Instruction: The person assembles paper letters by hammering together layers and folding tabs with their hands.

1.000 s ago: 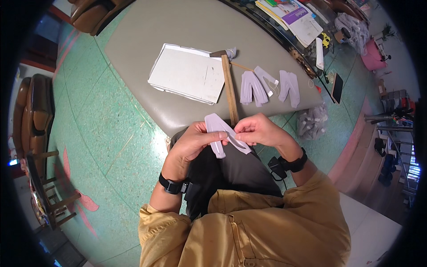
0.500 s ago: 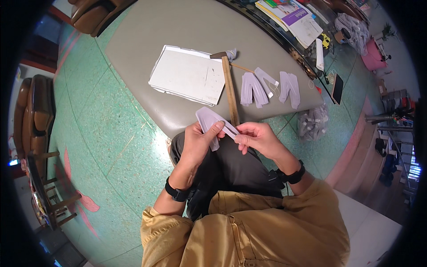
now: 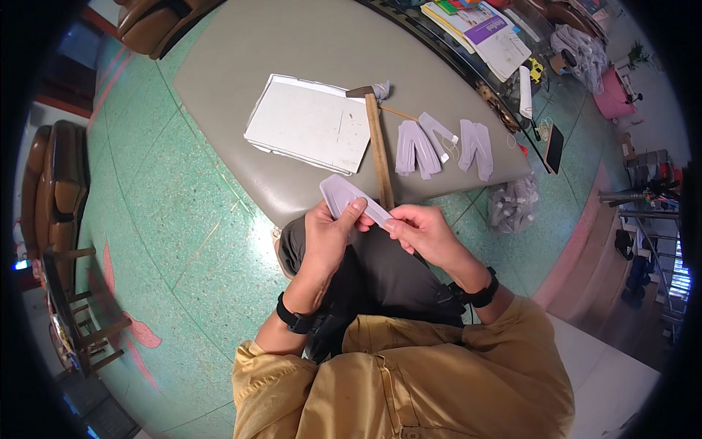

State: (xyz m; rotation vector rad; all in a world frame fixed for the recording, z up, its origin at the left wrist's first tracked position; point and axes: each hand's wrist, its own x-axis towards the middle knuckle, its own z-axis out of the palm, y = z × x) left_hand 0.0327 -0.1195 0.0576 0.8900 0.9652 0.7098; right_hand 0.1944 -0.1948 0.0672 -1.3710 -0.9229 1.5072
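Above my lap I hold a pale lavender folded strip point(image 3: 338, 192), bent into a V shape. My left hand point(image 3: 326, 238) is closed on it near the bend, thumb pressed on top. Its other end is pinched between the thumb and fingers of my right hand point(image 3: 428, 233). Just beyond my hands, a hammer point(image 3: 379, 150) with a wooden handle lies along the right edge of a white board point(image 3: 307, 124). Right of the hammer are a stack of similar lavender strips point(image 3: 415, 150), a single strip with white ends point(image 3: 436, 130) and another small stack point(image 3: 477, 148).
The grey padded bench point(image 3: 241, 44) carries the board and strips. Beside its right corner stands a clear bag point(image 3: 512, 205) of lavender pieces. Papers and books point(image 3: 486, 36) lie on a dark table at far right, with a phone point(image 3: 555, 148) near its edge. Brown leather seats point(image 3: 62, 194) stand left.
My right thumb has moved up over the strip's end, and the dark slit between its layers no longer shows. My left hand has barely shifted.
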